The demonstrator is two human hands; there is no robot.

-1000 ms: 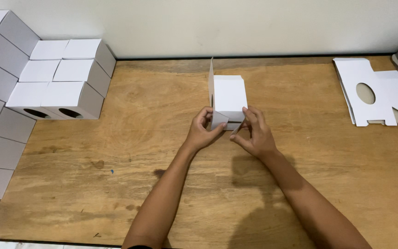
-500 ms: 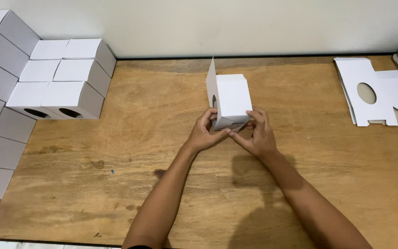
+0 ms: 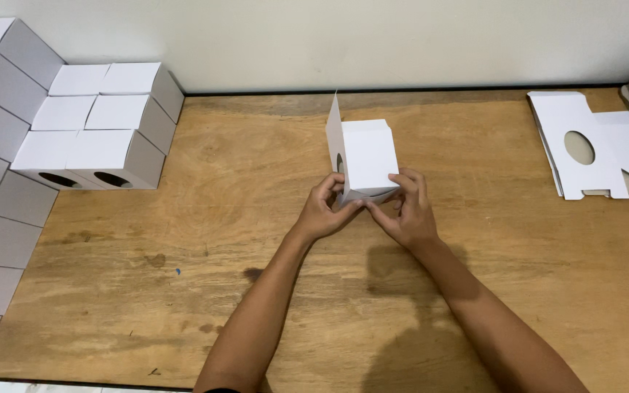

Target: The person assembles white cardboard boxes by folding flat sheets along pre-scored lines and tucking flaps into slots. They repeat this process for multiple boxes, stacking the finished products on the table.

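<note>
your left hand (image 3: 323, 212) and right hand (image 3: 406, 212) pinched the near end of the white box (image 3: 368, 159) (one flap upright), mid-table (image 3: 256, 240); its underside seemed partly hidden.

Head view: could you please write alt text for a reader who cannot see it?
Two bare hands, left and right, hold a small white box with one flap raised, on a wooden table. Finished white boxes are stacked at the left, and flat blanks with oval cutouts lie at the right.
</note>
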